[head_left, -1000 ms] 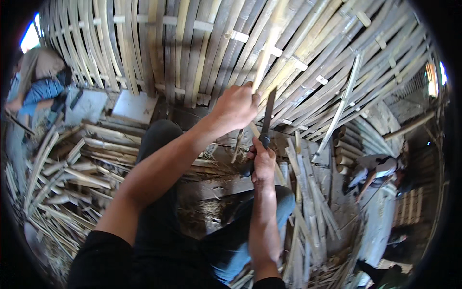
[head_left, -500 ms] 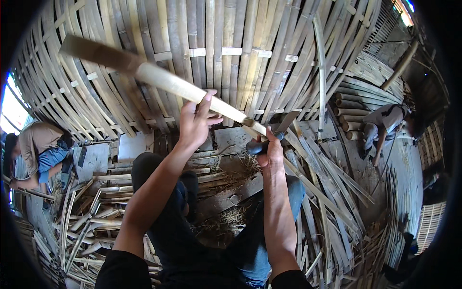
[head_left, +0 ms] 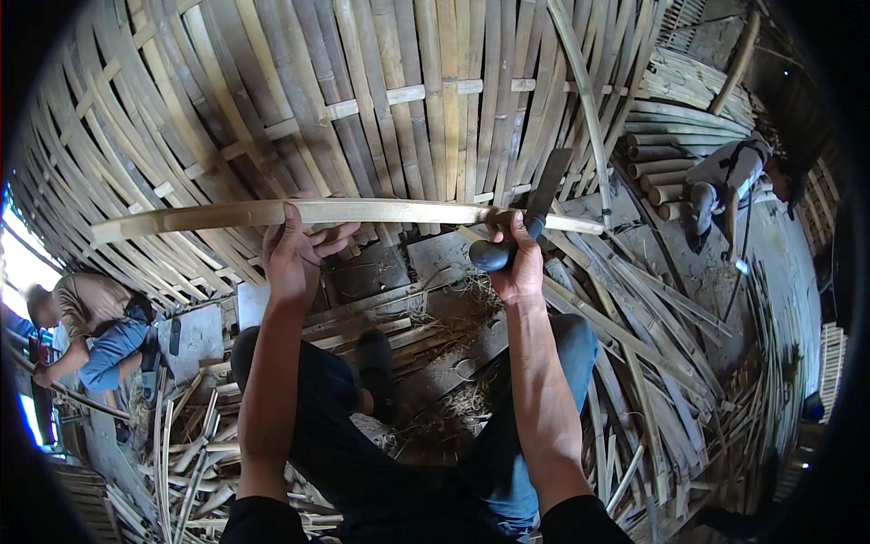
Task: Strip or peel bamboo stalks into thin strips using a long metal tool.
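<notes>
A long, pale bamboo strip [head_left: 399,212] lies almost level across both my hands, in front of the woven wall. My left hand [head_left: 294,261] supports it left of the middle, thumb on the near side and fingers reaching behind it, some of them stretched out. Toward the strip's right end, my right hand [head_left: 520,265] grips the dark, round-ended handle of a large knife [head_left: 549,181] and steadies the strip too. The blade points up and slightly right, crossing the strip. My right fingers are partly hidden behind strip and handle.
A woven bamboo wall [head_left: 390,100] rises ahead. Split bamboo strips [head_left: 625,335] lie in heaps on both sides, with shavings [head_left: 467,403] between my legs. One person [head_left: 100,322] crouches at the left, another [head_left: 725,190] at the right beside stacked bamboo poles [head_left: 657,172].
The strip has swung from a steep slant to nearly level, its left end lowered. My left hand has moved left and down. The knife blade now points more upward.
</notes>
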`<state>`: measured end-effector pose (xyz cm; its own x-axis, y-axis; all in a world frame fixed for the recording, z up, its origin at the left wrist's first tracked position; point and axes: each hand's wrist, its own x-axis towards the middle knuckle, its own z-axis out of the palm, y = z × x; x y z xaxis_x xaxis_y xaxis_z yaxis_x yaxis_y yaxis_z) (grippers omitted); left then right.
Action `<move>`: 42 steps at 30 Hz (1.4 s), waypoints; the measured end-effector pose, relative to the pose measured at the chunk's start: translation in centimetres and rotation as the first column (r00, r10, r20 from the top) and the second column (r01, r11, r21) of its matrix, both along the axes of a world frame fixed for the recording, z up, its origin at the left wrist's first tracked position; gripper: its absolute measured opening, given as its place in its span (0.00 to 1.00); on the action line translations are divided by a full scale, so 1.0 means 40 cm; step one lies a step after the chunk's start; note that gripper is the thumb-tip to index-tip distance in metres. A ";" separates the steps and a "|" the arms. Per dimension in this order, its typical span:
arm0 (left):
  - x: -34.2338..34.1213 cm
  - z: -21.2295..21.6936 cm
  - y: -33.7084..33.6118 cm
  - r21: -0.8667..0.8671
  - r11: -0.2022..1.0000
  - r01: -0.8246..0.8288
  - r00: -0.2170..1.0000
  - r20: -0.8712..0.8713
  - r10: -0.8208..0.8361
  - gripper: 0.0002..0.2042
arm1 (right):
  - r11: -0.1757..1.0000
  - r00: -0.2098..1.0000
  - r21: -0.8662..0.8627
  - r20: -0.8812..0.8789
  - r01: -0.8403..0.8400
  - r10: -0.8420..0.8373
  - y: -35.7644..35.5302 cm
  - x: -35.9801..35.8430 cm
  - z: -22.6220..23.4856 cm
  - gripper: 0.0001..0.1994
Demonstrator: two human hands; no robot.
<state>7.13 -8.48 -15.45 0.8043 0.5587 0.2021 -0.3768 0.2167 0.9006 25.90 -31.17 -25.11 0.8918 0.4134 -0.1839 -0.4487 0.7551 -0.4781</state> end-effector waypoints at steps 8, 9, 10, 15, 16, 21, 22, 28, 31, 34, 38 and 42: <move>0.043 -0.105 -0.032 -0.348 0.885 0.310 0.556 -0.689 -0.465 0.24 | 0.875 0.883 -0.187 0.249 0.446 -0.397 -0.007 0.019 -0.037 0.09; 0.047 -0.089 -0.063 -0.355 0.880 0.314 0.556 -0.683 -0.474 0.24 | 0.806 0.819 -0.230 0.352 0.545 -0.452 -0.014 0.020 -0.031 0.09; 0.051 -0.072 -0.102 0.227 0.860 0.458 0.601 -0.792 -0.111 0.23 | 0.801 0.816 -0.238 0.359 0.549 -0.453 -0.024 0.021 -0.025 0.09; 0.084 -0.139 -0.165 0.808 0.559 0.185 0.943 -0.307 0.131 0.26 | 0.841 0.729 -0.207 0.625 0.500 -0.280 -0.008 -0.038 0.060 0.11; 0.105 -0.147 -0.186 0.885 0.460 0.069 0.970 -0.168 0.178 0.27 | 0.853 0.689 -0.185 0.682 0.488 -0.245 -0.011 -0.043 0.070 0.11; 0.204 -0.201 -0.230 0.847 0.469 -0.252 0.964 0.179 0.195 0.22 | 0.957 0.614 -0.247 0.782 0.151 0.105 -0.033 -0.080 0.104 0.12; 0.209 -0.208 -0.218 0.855 0.517 0.040 0.998 -0.061 0.024 0.20 | 0.946 0.573 -0.311 0.793 0.088 0.208 -0.034 -0.093 0.112 0.12; 0.220 -0.228 -0.190 0.752 0.624 0.213 0.967 -0.255 -0.023 0.10 | 0.826 0.271 -0.368 0.924 0.426 0.271 -0.015 -0.131 0.122 0.12; 0.218 -0.140 -0.153 0.673 0.688 0.273 0.860 -0.491 0.139 0.07 | 0.676 0.155 -0.279 0.959 0.682 0.239 -0.059 -0.125 0.102 0.16; 0.188 -0.143 -0.091 0.750 0.658 0.069 0.944 -0.263 0.200 0.08 | 0.797 0.427 -0.377 0.889 0.472 0.168 -0.066 -0.149 0.107 0.17; 0.170 -0.099 -0.067 0.751 0.649 -0.120 0.926 -0.152 0.346 0.14 | 0.880 0.740 -0.458 0.548 -0.125 0.390 -0.088 -0.153 0.115 0.10; 0.151 -0.049 -0.022 0.503 0.784 -0.365 0.929 0.142 0.342 0.16 | 0.807 0.749 -0.584 0.497 -0.086 0.439 -0.072 -0.176 0.115 0.06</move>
